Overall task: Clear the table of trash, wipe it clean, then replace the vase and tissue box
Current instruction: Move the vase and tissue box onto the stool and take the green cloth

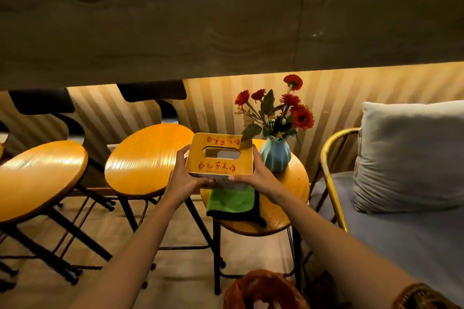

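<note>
The single head view looks forward and down, close over a small round table (296, 183).

- tissue box (219, 154) hides the far edge of the green cloth (229, 202) and the round table (297, 180) top under it
- left hand (184, 178), right hand (261, 175): fingers out of sight beneath box
- small print on box lid: unreadable
- red bag (263, 288) below box: cut by bottom edge, contents blurred
- stool (37, 178) far left of box: cut by left edge
</note>
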